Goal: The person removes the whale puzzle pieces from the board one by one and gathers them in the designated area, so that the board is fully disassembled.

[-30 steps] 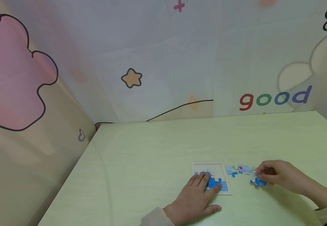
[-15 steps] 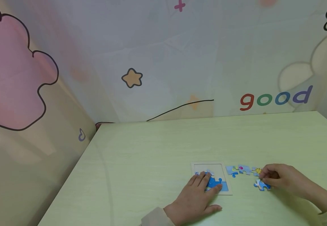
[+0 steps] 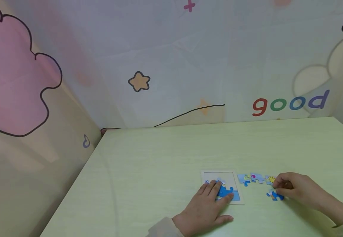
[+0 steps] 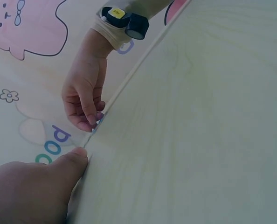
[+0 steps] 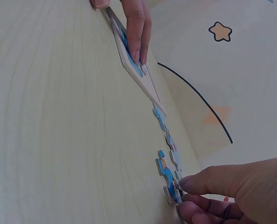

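Note:
My left hand [image 3: 202, 209] lies with fingers outstretched across a square puzzle tray [image 3: 239, 184], its fingertips on the blue pieces inside. Part of those pieces is hidden under the hand. To the right, my right hand [image 3: 299, 189] pinches a blue, white and orange puzzle piece [image 3: 274, 195] by its right end, between thumb and fingers. In the right wrist view this piece [image 5: 165, 175] is low over the tabletop, beside the row of loose pieces. A piece with a yellow sun [image 3: 270, 179] lies just beyond the fingertips.
Two more light-blue puzzle pieces [image 3: 256, 177] lie in a row between the tray and the sun piece. The pale green table [image 3: 147, 164] meets a printed backdrop [image 3: 174, 82] at its far edge and left side.
My right hand has shifted slightly right and toward me, with the piece turning in its fingers; the sun piece shows more now. The left hand has stayed on the tray.

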`<state>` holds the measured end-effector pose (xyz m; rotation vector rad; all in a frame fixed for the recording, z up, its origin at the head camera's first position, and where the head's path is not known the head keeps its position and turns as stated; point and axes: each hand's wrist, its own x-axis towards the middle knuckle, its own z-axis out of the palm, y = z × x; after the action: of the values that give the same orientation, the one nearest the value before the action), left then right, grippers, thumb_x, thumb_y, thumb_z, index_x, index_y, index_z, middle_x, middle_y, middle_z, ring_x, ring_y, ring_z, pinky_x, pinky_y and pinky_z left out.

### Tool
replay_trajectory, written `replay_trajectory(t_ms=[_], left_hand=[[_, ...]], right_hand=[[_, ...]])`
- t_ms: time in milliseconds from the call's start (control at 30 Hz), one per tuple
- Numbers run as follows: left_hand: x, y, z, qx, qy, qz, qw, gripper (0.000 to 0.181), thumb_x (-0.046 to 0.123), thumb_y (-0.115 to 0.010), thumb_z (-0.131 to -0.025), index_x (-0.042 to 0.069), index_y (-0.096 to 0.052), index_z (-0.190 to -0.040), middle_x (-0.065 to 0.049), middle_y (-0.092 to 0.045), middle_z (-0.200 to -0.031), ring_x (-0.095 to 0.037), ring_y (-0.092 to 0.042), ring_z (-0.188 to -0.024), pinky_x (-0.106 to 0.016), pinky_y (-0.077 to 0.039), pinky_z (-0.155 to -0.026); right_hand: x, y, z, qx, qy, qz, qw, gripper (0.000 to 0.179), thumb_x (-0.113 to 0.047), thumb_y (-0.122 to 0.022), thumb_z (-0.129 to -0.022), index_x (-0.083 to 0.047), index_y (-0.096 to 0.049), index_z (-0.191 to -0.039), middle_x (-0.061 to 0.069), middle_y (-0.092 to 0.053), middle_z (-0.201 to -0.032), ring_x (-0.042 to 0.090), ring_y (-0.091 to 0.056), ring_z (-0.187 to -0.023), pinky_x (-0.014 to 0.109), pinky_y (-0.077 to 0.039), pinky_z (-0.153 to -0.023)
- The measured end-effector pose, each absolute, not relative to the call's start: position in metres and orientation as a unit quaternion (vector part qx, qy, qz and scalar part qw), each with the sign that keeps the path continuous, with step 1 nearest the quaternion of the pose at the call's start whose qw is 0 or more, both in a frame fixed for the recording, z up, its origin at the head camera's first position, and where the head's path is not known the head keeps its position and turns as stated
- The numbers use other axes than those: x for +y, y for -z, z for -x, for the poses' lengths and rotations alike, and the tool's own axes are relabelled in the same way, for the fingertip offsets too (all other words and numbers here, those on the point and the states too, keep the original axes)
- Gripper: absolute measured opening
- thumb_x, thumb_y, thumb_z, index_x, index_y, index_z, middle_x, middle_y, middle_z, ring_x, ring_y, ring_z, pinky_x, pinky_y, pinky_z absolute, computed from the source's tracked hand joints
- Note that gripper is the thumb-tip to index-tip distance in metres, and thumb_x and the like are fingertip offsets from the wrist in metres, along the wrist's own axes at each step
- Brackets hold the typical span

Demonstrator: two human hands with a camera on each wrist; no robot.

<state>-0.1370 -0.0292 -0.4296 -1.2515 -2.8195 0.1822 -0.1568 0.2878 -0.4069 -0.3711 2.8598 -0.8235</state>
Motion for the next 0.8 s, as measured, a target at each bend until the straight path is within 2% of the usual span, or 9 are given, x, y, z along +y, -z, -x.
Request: replay_trajectory(t_ms=[433,800], left_hand=[[-0.022,0.428,0.137,-0.903,-0.086,0.419,0.044,0.062,0.064,-0.019,-0.097,0.033,-0.031,-0.150,-0.010,-0.030,-0.156,-0.025,-0.028,-0.146,-0.041,-0.026,-0.118],[-0.027,0.424,0.134,-0.900,-0.083,0.423,0.057,0.061,0.064,-0.023,-0.097,0.032,-0.032,-0.149,-0.013,-0.033,-0.155,-0.026,-0.031,-0.144,-0.043,-0.028,-0.117]], right_hand=[[0.280,0.395,0.158,0.949,0.289,0.125,0.023,0.004,-0.016,-0.069,-0.088,-0.014,-0.065,-0.088,-0.005,-0.063,-0.084,-0.004,-0.048,-0.069,0.020,-0.042,-0.058],[0.254,0.384,0.164,0.933,0.331,0.139,0.011,0.005,-0.017,-0.067,-0.090,-0.012,-0.066,-0.090,-0.004,-0.062,-0.082,-0.001,-0.050,-0.068,0.020,-0.045,-0.060]])
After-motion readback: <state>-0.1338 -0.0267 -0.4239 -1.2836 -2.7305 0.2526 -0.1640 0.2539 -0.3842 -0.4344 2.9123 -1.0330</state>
